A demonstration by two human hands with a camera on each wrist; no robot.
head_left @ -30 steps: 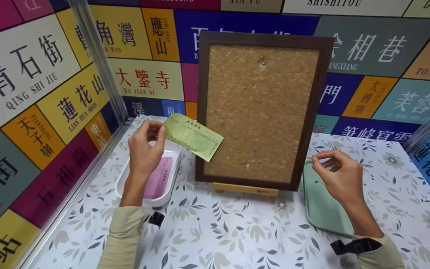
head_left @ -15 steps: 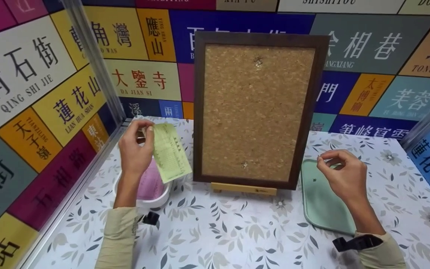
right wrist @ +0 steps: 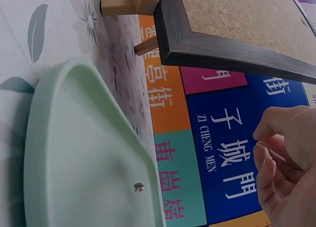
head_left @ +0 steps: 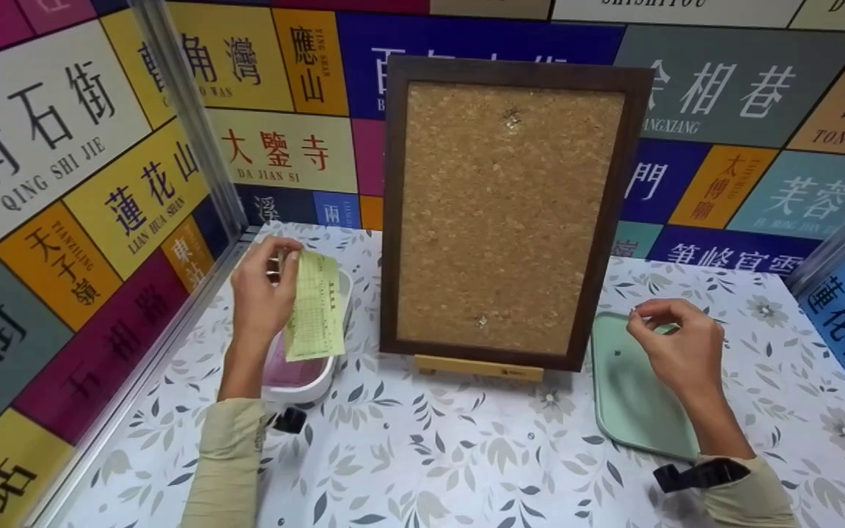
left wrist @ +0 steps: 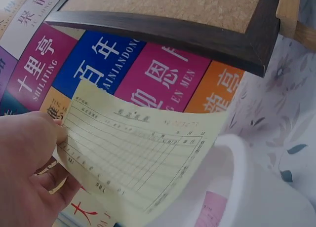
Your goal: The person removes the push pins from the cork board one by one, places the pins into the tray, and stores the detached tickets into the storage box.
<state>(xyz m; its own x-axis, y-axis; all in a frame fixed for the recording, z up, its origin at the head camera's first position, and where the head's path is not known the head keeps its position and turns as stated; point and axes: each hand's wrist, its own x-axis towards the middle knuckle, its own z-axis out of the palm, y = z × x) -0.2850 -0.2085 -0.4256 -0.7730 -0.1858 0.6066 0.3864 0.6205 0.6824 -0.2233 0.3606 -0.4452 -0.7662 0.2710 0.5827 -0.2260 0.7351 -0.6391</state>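
My left hand [head_left: 265, 286] pinches a pale green printed form slip [head_left: 316, 308] by its upper left edge. The slip hangs over a white tub [head_left: 312, 389] with pink paper [head_left: 290, 370] inside. My right hand [head_left: 679, 341] is over a mint green tray [head_left: 639, 429], thumb and forefinger pinched together on a tiny pin that barely shows at the tips. One small metal pin [right wrist: 139, 187] lies in the tray. Between the hands stands a cork board [head_left: 503, 220] in a dark wooden frame, with a shiny spot near its top and another near its bottom.
A light wooden stand [head_left: 477, 368] props the board up on the table. White cloth with grey leaves [head_left: 466, 455] covers the tabletop. Colourful sign panels [head_left: 283, 150] form walls at the back and sides, with metal posts [head_left: 199, 125] at the corners.
My left hand has moved left, away from the board, and the slip has swung from slanting beside the frame to hanging down over the tub. My right hand has shifted slightly right.
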